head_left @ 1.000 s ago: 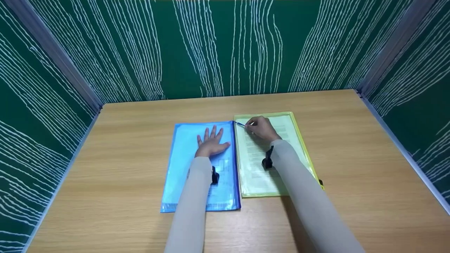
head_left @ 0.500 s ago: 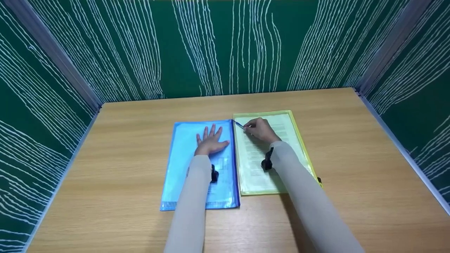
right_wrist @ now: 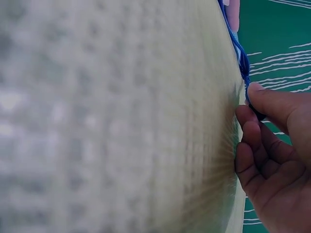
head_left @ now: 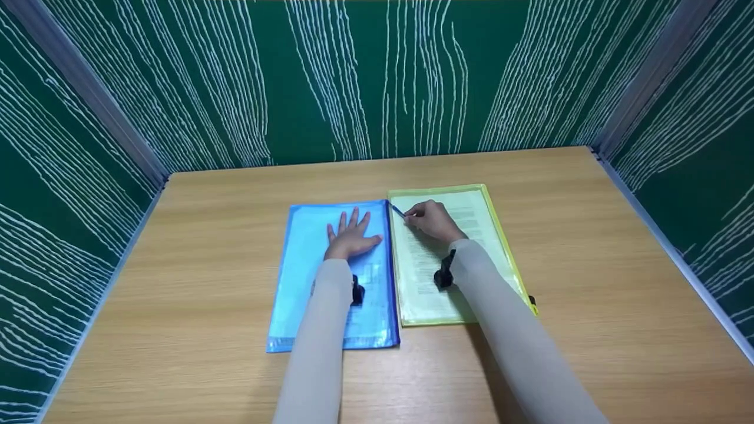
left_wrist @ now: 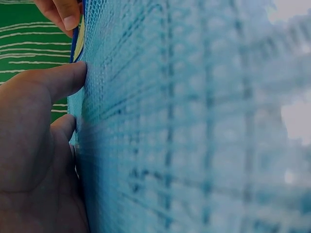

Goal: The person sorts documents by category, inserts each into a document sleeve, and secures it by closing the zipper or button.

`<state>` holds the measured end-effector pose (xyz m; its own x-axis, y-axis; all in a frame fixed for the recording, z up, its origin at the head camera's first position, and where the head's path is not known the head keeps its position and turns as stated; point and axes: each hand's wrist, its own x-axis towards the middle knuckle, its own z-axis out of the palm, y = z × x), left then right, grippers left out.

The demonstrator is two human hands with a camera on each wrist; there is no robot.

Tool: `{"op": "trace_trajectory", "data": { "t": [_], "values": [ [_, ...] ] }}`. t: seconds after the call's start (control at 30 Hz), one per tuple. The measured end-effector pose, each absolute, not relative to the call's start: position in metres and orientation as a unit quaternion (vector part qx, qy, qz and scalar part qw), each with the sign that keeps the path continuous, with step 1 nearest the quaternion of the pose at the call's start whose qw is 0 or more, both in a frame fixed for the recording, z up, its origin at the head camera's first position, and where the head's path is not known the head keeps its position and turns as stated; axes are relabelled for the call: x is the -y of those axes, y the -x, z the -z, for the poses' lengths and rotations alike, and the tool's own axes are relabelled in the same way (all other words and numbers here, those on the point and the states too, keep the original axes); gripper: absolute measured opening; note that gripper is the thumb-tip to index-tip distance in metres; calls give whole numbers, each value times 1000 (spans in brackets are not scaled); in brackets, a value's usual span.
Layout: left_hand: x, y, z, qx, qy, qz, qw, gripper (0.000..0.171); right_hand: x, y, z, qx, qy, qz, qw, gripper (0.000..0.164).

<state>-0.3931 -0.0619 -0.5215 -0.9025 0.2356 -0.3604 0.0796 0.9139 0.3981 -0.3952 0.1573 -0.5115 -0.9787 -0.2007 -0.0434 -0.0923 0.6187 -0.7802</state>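
Observation:
A blue mesh zip folder (head_left: 303, 277) with papers inside lies on the table. My left hand (head_left: 351, 240) rests palm down on it, fingers spread. Along its right side runs a dark blue zipper (head_left: 393, 282). From the zipper's far end stretches a blue zipper pull (head_left: 397, 211), pinched between the thumb and finger of my right hand (head_left: 435, 219). Seen in the right wrist view, the pull (right_wrist: 244, 65) reaches the thumb tip, and the other fingers curl by the yellow folder. That yellow folder (head_left: 424, 300), holding printed sheets, lies under my right hand.
Both folders lie side by side on the wooden table (head_left: 194, 265). A yellow zipper pull with a black end (head_left: 533, 303) sticks out at the yellow folder's near right corner. Green walls (head_left: 318, 76) with white lines enclose the table's back and sides.
My right hand has shifted slightly toward me, still pinching the pull, which now slants more steeply. My left hand stays in place on the blue folder. The view has shifted a little.

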Motion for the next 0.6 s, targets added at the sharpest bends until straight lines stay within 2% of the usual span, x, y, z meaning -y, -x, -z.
{"op": "trace_trajectory", "data": {
  "t": [0.37,0.6],
  "values": [
    [63,380,509,-954,-85,-220,184,78,-155,392,511,-895,72,435,75,19],
    [61,383,512,-955,-70,-206,201,77,-154,392,512,-897,57,427,98,19]
  ]
}}
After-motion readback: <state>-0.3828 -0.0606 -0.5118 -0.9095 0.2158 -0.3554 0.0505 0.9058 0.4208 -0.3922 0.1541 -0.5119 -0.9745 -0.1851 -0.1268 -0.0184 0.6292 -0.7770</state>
